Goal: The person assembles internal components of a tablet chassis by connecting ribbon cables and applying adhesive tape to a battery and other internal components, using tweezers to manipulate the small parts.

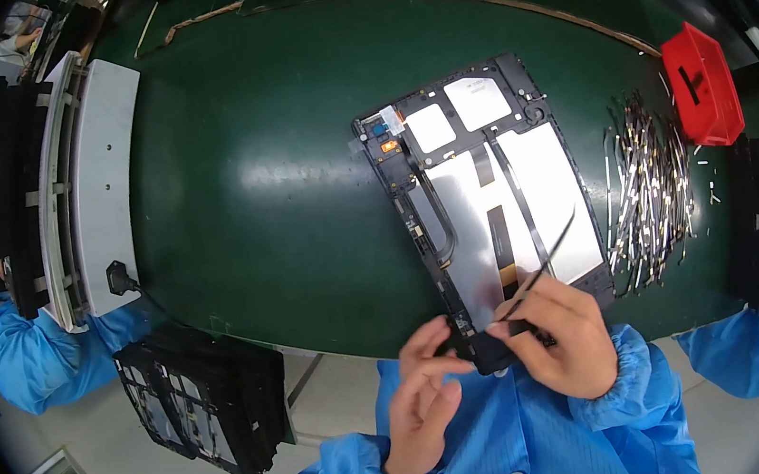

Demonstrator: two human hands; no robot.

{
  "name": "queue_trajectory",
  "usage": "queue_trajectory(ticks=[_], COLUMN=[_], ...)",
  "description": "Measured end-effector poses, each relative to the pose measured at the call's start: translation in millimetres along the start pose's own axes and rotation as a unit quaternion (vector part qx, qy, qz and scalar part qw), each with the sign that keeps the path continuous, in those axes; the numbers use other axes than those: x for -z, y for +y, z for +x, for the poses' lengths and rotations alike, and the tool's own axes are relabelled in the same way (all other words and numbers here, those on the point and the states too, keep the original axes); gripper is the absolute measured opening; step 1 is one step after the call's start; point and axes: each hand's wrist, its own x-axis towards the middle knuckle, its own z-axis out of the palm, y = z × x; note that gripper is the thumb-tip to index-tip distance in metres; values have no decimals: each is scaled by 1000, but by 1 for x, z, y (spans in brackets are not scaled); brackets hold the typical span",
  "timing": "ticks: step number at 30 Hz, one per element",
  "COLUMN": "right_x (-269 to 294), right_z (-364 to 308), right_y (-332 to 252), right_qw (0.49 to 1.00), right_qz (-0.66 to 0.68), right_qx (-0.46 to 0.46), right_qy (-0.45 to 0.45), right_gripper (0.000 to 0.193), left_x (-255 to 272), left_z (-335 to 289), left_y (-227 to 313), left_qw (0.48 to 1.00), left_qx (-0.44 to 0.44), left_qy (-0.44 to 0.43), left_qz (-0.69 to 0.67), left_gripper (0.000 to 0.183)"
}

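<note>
The left hand (422, 402), loosely spread, is at the device's (471, 215) near-left edge; the right hand (566, 343) pinches a dark strip (550, 259).

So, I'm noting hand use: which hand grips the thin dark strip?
The right hand, pinching the thin dark strip over the black-framed panel; the left hand, loosely open by its edge, grips none.

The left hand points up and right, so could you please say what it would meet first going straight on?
The left hand would probably meet the open device first, at its near left edge; whether the fingertips already touch it is unclear from this view.
</note>
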Motion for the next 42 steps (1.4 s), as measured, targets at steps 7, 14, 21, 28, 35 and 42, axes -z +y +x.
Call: queue_trajectory(ticks=[7, 14, 21, 28, 35, 42], right_x=[-12, -13, -5, -3, -7, -8], right_z=[1, 2, 4, 6, 6, 6], right_y=[-3, -3, -5, -9, -9, -10], right_qw=[994, 994, 993, 991, 992, 992], right_qz=[-106, -106, -84, -76, -97, -105], right_qx=[-7, -10, -35, -68, -34, -38], right_qy=[-17, -10, -70, -85, -71, -58], right_gripper=[20, 22, 22, 17, 19, 15], left_x=[0, -3, -2, 1, 0, -4], left_z=[33, 40, 41, 40, 39, 42], left_y=[-7, -3, -7, -8, -8, -3], left_qw=[960, 946, 946, 943, 933, 918], left_qx=[-157, -156, -164, -163, -162, -157], left_qy=[104, 85, 96, 89, 83, 62], left_qz=[209, 270, 264, 275, 310, 360], left_gripper=[16, 17, 19, 18, 18, 16])
